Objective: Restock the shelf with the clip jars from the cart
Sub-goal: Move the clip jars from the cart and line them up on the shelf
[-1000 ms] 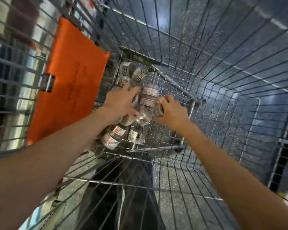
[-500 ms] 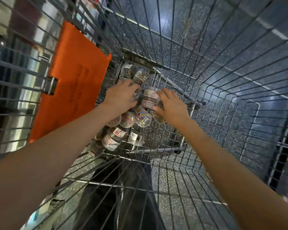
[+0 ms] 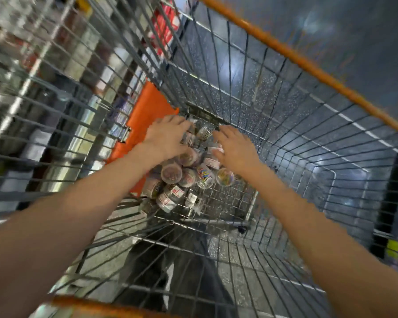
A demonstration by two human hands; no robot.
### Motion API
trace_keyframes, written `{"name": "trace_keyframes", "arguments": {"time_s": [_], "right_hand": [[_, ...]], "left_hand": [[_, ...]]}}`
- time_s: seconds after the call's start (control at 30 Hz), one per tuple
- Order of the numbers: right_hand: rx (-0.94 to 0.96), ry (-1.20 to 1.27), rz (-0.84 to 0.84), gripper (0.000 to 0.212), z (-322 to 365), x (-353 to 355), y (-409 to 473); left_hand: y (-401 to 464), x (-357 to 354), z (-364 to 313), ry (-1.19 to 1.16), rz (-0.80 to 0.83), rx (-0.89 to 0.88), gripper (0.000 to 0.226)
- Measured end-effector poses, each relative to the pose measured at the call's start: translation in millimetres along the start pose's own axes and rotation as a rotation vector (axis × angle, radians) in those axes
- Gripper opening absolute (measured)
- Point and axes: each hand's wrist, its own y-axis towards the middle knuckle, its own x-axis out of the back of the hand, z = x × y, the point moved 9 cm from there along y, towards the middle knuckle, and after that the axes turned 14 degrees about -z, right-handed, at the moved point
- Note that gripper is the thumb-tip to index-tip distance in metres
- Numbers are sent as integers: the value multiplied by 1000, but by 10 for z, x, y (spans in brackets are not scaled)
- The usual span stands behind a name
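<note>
Deep inside cart (image 3: 285, 92), clip jars (image 3: 186, 175) heaped at far corner beside orange flap (image 3: 147, 106). Left hand (image 3: 168, 138) and right hand (image 3: 234, 150) spread over heap, fingers extended, grip empty. Step: pickup. Next: close on jars, lift clear.

A: The grey wire-mesh shopping cart (image 3: 285, 106) with the orange rim carries what?
B: Small clear round clip jars (image 3: 186, 177), heaped on its mesh floor toward nine o'clock, beside the orange plastic flap (image 3: 145, 115).
</note>
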Motion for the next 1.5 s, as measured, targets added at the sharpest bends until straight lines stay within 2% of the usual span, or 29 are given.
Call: {"name": "trace_keyframes", "arguments": {"time_s": [0.23,0.33,0.5,0.97,1.13,1.3,1.5], "right_hand": [[103,-51,-34,59,367,635,21],[137,-62,-38,62,552,855,3],[209,-55,-61,62,1003,1232,-139],[467,-147,-104,65,2702,2113,-1185],[623,-191,-129,66,3390,2370,-1558],[748,-194,-152,67,4104,2642,-1909],[934,-161,-246,65,4994,2978,-2329]], "left_hand": [[-345,680,154,-59,-107,31,64],[-583,937,249,-21,-107,69,65],[-1100,1399,296,0,-222,56,67],[-2942,2350,673,21,-246,230,63],[-3647,2709,882,17,-326,305,64],[-4402,3006,1163,25,-340,415,66],[-5268,3389,1389,62,-390,543,68]]}}
